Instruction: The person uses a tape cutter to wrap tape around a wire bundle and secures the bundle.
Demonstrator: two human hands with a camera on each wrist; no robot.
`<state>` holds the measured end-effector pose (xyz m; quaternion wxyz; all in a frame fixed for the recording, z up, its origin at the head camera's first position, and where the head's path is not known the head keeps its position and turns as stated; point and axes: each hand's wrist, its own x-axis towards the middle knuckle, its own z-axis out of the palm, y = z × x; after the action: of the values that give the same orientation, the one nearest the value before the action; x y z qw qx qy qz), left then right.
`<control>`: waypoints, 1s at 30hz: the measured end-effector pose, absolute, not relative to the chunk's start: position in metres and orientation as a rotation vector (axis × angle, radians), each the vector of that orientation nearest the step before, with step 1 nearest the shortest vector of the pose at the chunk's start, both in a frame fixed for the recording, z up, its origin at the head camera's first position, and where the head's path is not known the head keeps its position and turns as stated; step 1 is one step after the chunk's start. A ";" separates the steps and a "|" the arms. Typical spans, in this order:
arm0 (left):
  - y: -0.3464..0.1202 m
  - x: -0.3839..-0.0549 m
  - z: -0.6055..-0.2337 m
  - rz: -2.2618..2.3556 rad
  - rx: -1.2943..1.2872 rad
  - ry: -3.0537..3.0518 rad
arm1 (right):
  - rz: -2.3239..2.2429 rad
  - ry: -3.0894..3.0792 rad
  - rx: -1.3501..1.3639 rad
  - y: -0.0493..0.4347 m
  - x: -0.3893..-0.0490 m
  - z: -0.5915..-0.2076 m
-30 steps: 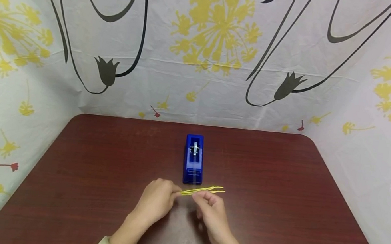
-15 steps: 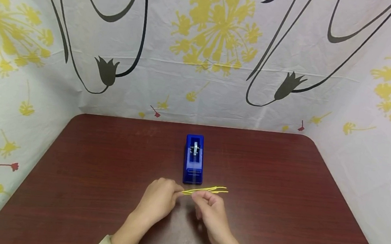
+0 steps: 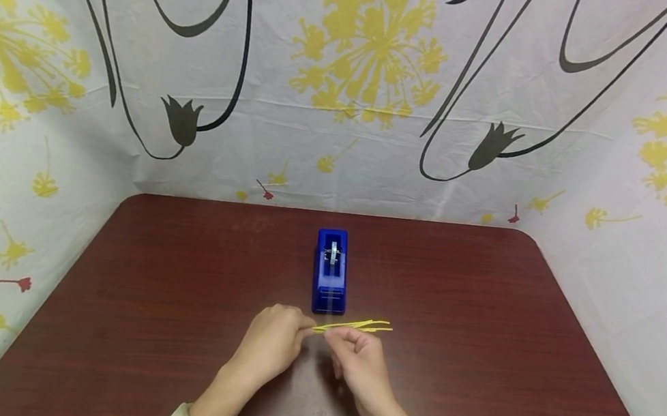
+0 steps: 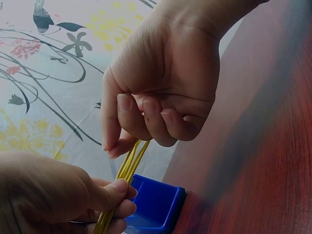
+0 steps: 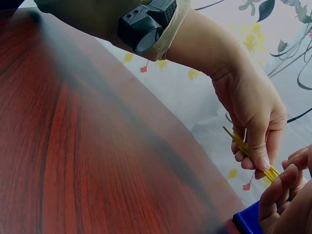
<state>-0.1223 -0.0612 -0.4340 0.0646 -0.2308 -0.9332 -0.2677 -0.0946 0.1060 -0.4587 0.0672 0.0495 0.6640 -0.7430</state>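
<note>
A bundle of thin yellow strands (image 3: pixel 368 324) runs between both hands, its loose ends fanning out to the right. My left hand (image 3: pixel 270 339) pinches one end between thumb and fingers, as the left wrist view shows with the left hand (image 4: pixel 53 195) low in frame. My right hand (image 3: pixel 361 369) pinches the bundle a short way along, with its other fingers curled in; in the left wrist view the right hand (image 4: pixel 161 83) comes down from above. Short strand tips (image 5: pixel 229 132) stick out behind the left hand (image 5: pixel 258 114) in the right wrist view.
Just beyond the hands stands a blue tape dispenser (image 3: pixel 331 273) with a roll of clear tape in it. The dark red-brown wooden table (image 3: pixel 190 274) spreads out on all sides. A white cloth (image 3: pixel 363 163) with flower prints hangs behind and at both sides.
The strands have shifted slightly to the right, so their loose ends reach farther past the right hand. My left hand has edged right; the right hand barely moved.
</note>
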 end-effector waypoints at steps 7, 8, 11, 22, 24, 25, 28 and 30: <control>-0.061 -0.122 -0.435 -0.785 -0.714 -2.786 | -2.203 2.048 0.173 0.105 -0.093 -0.456; -0.061 -0.122 -0.435 -0.784 -0.715 -2.782 | -2.198 2.055 0.177 0.105 -0.093 -0.455; -0.059 -0.122 -0.436 -0.781 -0.715 -2.764 | -2.185 2.082 0.189 0.106 -0.093 -0.455; -0.058 -0.121 -0.438 -0.747 -0.746 -2.715 | -2.140 2.120 0.228 0.106 -0.092 -0.456; -0.058 -0.121 -0.438 -0.740 -0.749 -2.713 | -2.139 2.123 0.229 0.106 -0.091 -0.455; -0.058 -0.121 -0.438 -0.738 -0.750 -2.710 | -2.139 2.124 0.228 0.106 -0.091 -0.455; -0.057 -0.121 -0.438 -0.736 -0.746 -2.705 | -2.140 2.120 0.228 0.105 -0.091 -0.454; -0.057 -0.120 -0.438 -0.730 -0.740 -2.702 | -2.141 2.119 0.228 0.105 -0.091 -0.454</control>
<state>-0.1204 -0.0568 -0.4375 0.1230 -0.2536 -0.9263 -0.2502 -0.0911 0.1051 -0.4542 0.0601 0.0752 0.7002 -0.7074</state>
